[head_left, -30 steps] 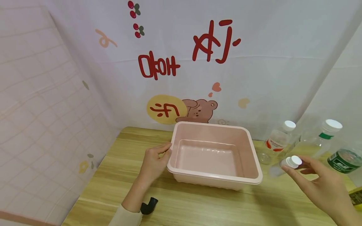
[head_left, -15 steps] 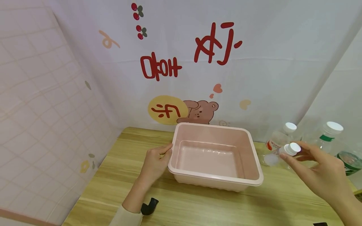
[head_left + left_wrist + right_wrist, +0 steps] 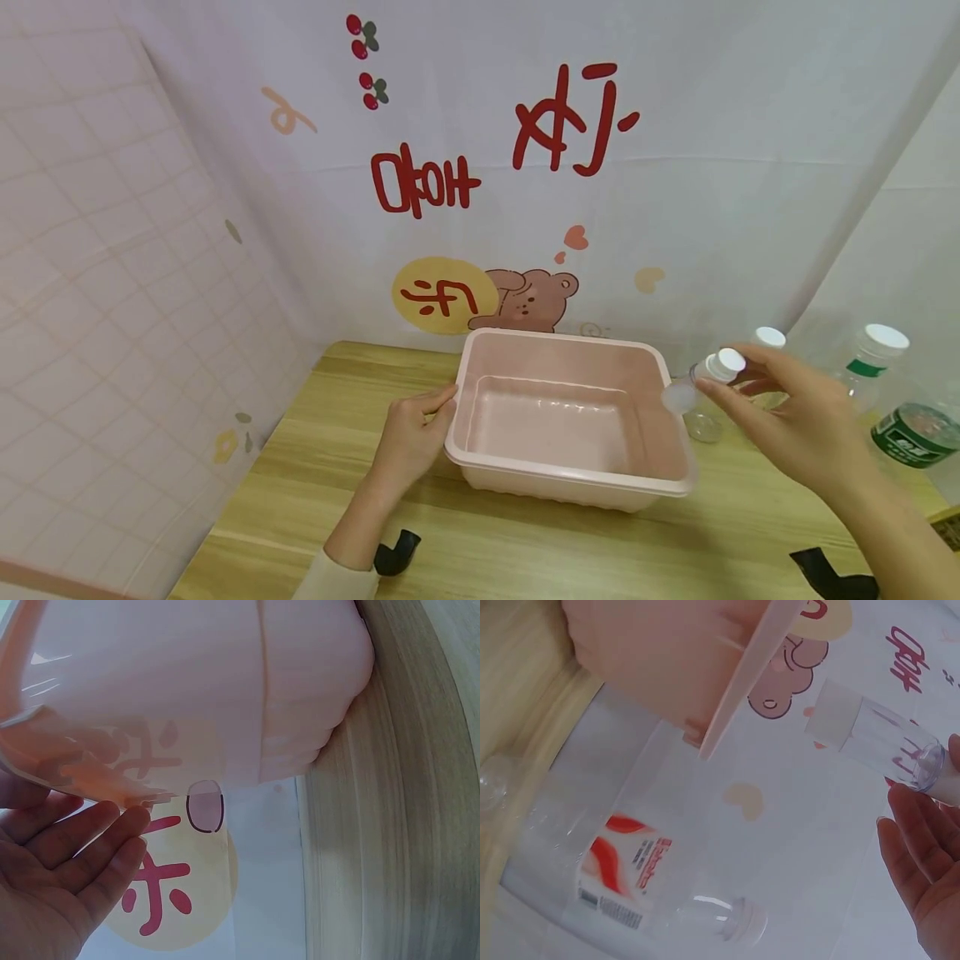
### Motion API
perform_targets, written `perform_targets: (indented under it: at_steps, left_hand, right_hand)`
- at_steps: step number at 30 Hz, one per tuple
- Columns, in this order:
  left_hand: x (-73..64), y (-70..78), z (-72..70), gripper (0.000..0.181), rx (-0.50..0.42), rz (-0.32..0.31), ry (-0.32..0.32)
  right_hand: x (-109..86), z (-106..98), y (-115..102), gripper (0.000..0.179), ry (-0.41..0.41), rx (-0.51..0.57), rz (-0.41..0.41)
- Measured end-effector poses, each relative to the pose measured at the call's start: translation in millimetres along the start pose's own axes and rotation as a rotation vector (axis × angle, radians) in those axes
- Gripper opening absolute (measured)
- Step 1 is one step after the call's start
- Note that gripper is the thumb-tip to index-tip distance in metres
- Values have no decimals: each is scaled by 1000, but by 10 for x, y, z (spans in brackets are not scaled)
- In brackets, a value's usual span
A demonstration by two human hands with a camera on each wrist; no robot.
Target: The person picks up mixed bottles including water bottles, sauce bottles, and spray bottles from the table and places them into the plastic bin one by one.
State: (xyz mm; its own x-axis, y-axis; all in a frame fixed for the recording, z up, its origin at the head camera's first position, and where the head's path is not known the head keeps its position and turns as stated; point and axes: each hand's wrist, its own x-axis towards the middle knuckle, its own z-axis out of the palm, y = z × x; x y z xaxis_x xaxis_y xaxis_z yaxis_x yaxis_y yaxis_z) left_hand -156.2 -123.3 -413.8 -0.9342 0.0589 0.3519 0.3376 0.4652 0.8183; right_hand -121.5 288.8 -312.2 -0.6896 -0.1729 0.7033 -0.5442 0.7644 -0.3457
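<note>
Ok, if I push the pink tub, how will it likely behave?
The pink tub is probably light for its size, since its visible floor is bare. Sitting broad and low on the table, it seems unlikely to tip. Its outer wall looks glossy in the left wrist view, so may be slippery.

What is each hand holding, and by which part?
The right hand holds a clear bottle by its capped end. The left hand holds the pink tub by its rim.
</note>
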Motion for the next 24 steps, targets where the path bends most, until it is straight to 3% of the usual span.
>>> perform_targets:
  at_steps: [4, 12, 24]
  left_hand:
    - [1, -8, -1, 30, -14, 14, -1]
    - [14, 1, -11, 29, -12, 23, 4]
    - [-1, -8, -8, 30, -27, -19, -17]
  right_hand:
    - [126, 71, -68, 46, -22, -12, -49]
    - [314, 212, -192, 40, -115, 19, -19]
    - [483, 436, -252, 39, -124, 97, -42]
